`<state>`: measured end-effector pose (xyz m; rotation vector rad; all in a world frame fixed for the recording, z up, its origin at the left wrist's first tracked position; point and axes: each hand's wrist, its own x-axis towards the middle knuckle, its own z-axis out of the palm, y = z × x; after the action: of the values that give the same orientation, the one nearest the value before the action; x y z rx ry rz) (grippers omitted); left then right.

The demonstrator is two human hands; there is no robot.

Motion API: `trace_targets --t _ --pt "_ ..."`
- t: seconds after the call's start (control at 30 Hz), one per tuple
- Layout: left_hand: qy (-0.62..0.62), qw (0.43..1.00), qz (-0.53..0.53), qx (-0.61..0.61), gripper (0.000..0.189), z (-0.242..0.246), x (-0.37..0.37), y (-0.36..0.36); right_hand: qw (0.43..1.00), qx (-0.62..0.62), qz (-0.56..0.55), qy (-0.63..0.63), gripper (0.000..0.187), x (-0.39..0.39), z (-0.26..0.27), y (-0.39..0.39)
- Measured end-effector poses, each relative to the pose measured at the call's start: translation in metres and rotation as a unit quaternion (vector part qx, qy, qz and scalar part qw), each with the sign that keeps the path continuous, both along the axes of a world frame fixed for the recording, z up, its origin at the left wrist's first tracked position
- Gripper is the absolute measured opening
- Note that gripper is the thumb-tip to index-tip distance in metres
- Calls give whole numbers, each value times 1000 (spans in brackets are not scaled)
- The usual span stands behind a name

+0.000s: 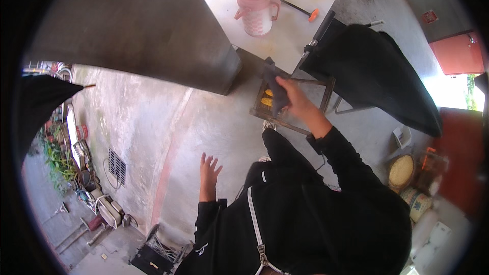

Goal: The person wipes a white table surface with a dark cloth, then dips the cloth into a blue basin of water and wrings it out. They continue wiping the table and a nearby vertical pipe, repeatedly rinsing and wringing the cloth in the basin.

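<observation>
My right hand (300,101) reaches forward, its fingers closed around a crumpled dark grey cloth (270,74). The cloth is over a low wooden frame (327,93) and hides part of it. Beside the cloth, a few yellow, bumpy pieces (267,102), too small to name surely, show inside the frame. Off to the left, my left hand (209,173) hangs over the concrete floor with fingers apart and nothing in it. Ahead stands a white-topped table (225,9) bearing a pink-and-white thermos jug (258,11).
Black fabric (366,65) drapes over a metal-framed object right of the table. A large grey box-like body (153,26) juts in from the upper left. On the table lies a black rod with an orange head (313,15). A round container of pale grains (401,170) stands at right.
</observation>
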<state>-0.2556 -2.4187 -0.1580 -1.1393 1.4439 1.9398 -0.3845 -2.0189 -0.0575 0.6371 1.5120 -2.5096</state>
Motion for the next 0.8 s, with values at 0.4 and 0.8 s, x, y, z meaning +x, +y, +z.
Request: trace_targets --t 0.4,0.8 --pt "-93 988 -33 -119 67 -21 -86 -71 957 263 -7 -121 36 -205 -151 167" --pt "-204 936 -200 -208 57 -35 -156 -139 703 692 -36 -159 53 -260 -378 105"
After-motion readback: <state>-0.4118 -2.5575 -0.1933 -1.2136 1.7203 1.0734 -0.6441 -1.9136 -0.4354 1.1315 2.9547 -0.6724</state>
